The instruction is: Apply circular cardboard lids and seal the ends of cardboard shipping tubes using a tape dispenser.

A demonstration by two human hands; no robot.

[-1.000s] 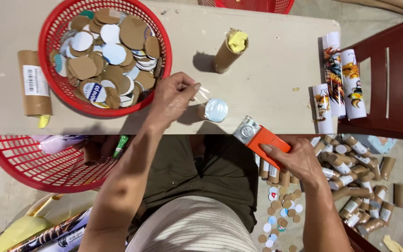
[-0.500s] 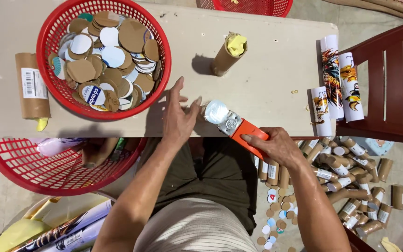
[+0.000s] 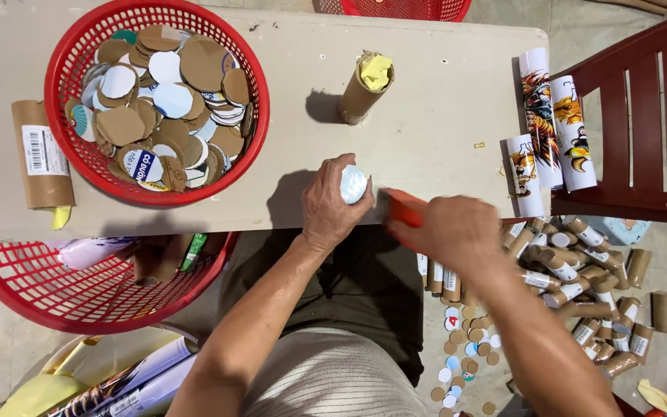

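My left hand (image 3: pixel 332 202) rests on the pale table (image 3: pixel 426 100) near its front edge, fingers curled around a small white round disc (image 3: pixel 353 184). Right beside it, my right hand (image 3: pixel 449 230) grips an orange-handled cutter (image 3: pixel 403 208), whose tip is hidden against the disc under my left fingers. A red basket (image 3: pixel 67 150) at the table's left holds several brown and white cardboard discs (image 3: pixel 164 93). An upright cardboard tube (image 3: pixel 358 91) with yellow material in its top stands behind my hands.
A labelled cardboard tube (image 3: pixel 40 154) lies at the table's left edge. Printed paper rolls (image 3: pixel 553 123) lie at its right edge beside a dark red chair (image 3: pixel 642 116). Several short tubes (image 3: pixel 580 262) and discs (image 3: pixel 461 363) litter the floor. Another red basket (image 3: pixel 63 293) sits below left.
My right hand brought the orange cutter from below the table edge up to the disc. My left hand closed over the white disc, which had lain loose on the table.
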